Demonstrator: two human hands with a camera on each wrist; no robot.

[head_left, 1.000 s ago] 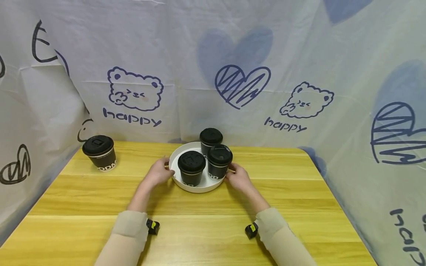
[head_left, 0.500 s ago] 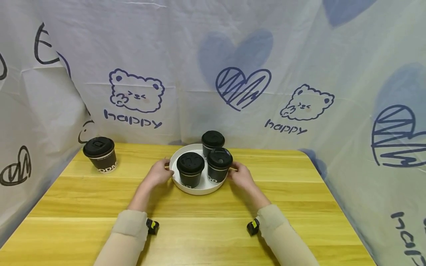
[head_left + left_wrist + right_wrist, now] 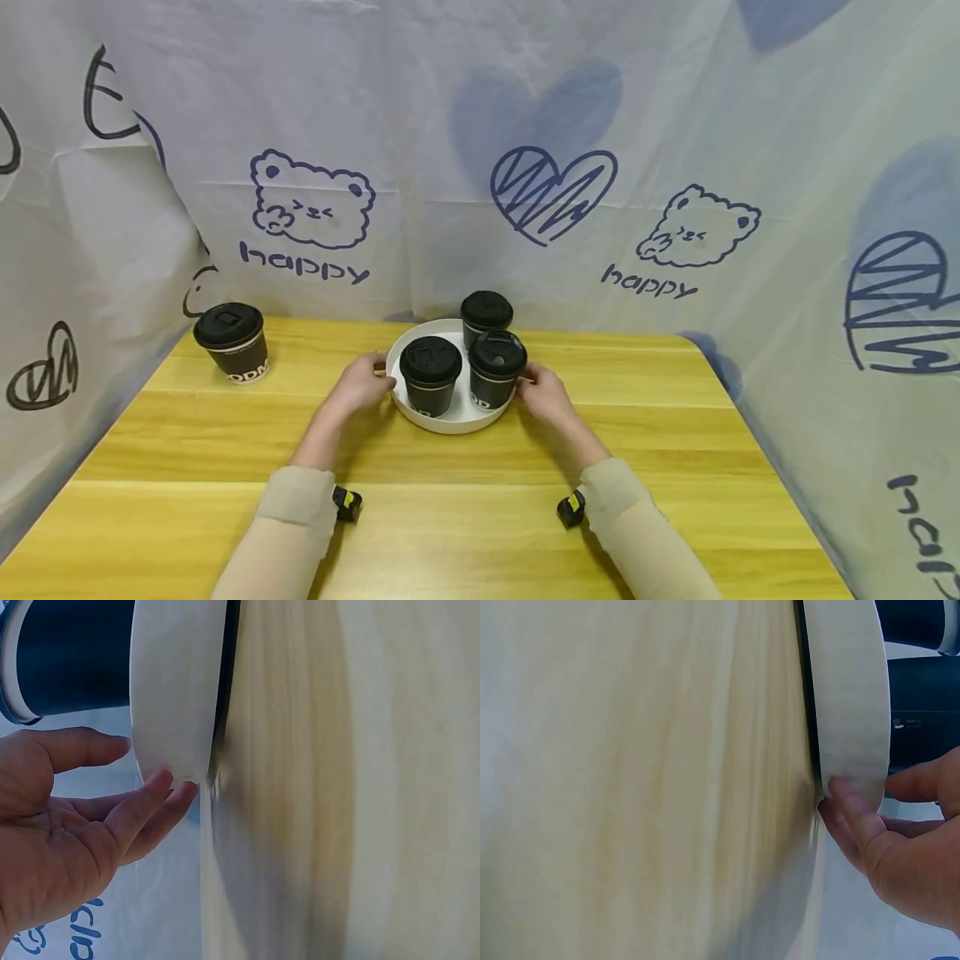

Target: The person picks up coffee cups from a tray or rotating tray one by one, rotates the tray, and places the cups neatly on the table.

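Fingers [image 3: 142, 810] partly curled, left hand [image 3: 363, 384] and right hand [image 3: 546, 396] pinch the tray [image 3: 450, 427] near the desk's [image 3: 465, 533] far edge

Tray [image 3: 452, 427] looks like smooth plastic, semi-matt. Cups [image 3: 429, 398] on it look like paper, matt w/ a smooth face; lids [image 3: 431, 357] moulded plastic, v. faint shine. Tabletop [image 3: 450, 525]: smooth wood or wood-look finish, grain visible, slight gloss. Backdrop [image 3: 420, 125] = thin matt cloth, creased approx. all over. Sleeves [image 3: 277, 533]: soft matt fabric.
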